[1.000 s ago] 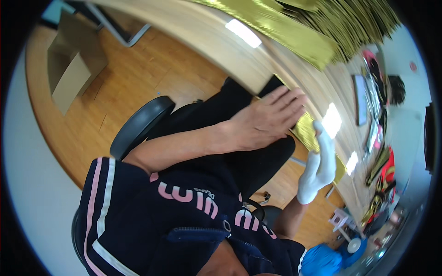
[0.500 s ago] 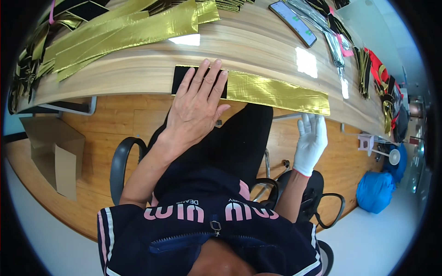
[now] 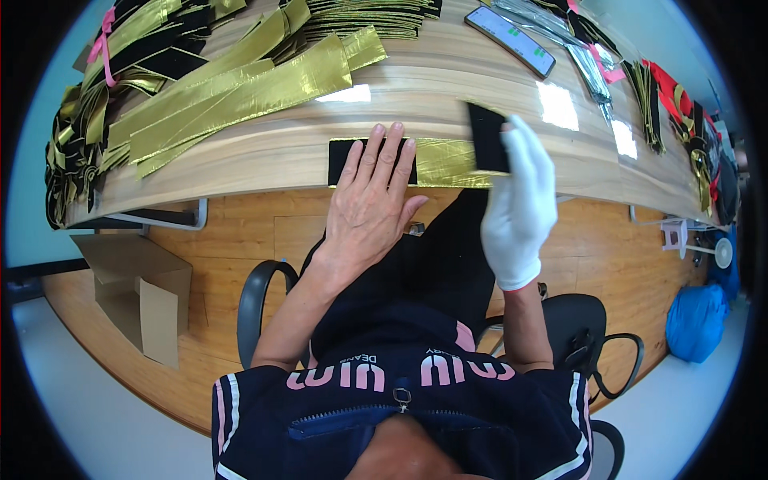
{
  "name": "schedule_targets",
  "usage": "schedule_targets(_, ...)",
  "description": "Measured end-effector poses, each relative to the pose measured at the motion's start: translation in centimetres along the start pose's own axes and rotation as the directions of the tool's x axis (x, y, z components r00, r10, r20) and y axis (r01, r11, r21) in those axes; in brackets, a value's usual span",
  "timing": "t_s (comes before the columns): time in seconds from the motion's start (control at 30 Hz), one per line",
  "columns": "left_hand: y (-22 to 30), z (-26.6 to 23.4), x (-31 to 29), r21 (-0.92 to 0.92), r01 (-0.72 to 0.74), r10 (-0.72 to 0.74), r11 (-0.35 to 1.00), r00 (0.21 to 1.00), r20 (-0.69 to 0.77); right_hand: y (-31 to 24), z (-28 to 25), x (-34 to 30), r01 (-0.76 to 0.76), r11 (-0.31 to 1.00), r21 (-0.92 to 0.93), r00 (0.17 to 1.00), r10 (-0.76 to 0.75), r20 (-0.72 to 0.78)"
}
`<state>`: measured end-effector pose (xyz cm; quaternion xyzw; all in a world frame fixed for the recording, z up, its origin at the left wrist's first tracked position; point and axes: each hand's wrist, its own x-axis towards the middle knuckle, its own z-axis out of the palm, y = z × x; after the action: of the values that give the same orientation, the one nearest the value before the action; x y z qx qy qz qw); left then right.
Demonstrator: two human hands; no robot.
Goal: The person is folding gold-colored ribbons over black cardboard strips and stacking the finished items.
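Observation:
A gold foil strip [image 3: 446,162] with a black reverse side lies along the table's near edge. Its left end is turned so that black shows, and my bare left hand [image 3: 364,212] rests flat there with fingers extended. My right hand [image 3: 522,210], in a white glove, is closed on the strip's right end. That end stands lifted and bent back toward the left, black side showing, slightly blurred. The thumb of the right hand is largely hidden.
Gold strips [image 3: 248,88] lie in a loose pile at the far left, with more bundles behind. A phone [image 3: 510,42] sits at the back right, beside silver strips [image 3: 590,76]. A cardboard box [image 3: 152,296] is on the floor left; a blue bag [image 3: 696,324] is at right.
My right hand has moved left and up, lifting the strip's right end and bending it back over. My left hand stays flat on the black end. The whole view has shifted.

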<state>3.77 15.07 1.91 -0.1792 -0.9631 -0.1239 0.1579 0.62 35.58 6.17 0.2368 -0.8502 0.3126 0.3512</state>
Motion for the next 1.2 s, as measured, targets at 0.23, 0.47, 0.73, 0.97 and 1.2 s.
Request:
schedule_targets(0.23,-0.3,0.0,0.1,0.01,-0.011,0.011,1.0,1.0,-0.019,-1.2,0.9,-0.3,0.049,0.998,-0.05,0.987,-0.041,0.153)
schedule_targets(0.47,-0.5,-0.4,-0.2,-0.117,-0.023,0.015,0.993,0.998,-0.066,-0.9,1.5,-0.6,0.093,0.99,-0.102,0.971,-0.067,0.232)
schedule_targets(0.73,-2.2,-1.1,-3.3,-0.11,0.188,-0.209,0.976,0.953,-0.219,-0.2,0.8,-0.4,0.062,0.991,-0.122,0.984,-0.04,0.176)
schedule_targets(0.97,-3.1,-0.4,-3.3,-0.096,0.095,-0.107,0.991,0.986,-0.127,-0.9,-0.1,-0.4,0.013,0.994,-0.109,0.985,0.006,0.173)
schedule_targets(1.2,-2.9,-0.9,-3.4,0.088,0.106,-0.1,0.991,0.993,-0.061,-1.9,1.6,0.1,0.095,0.994,-0.051,0.963,-0.079,0.256)
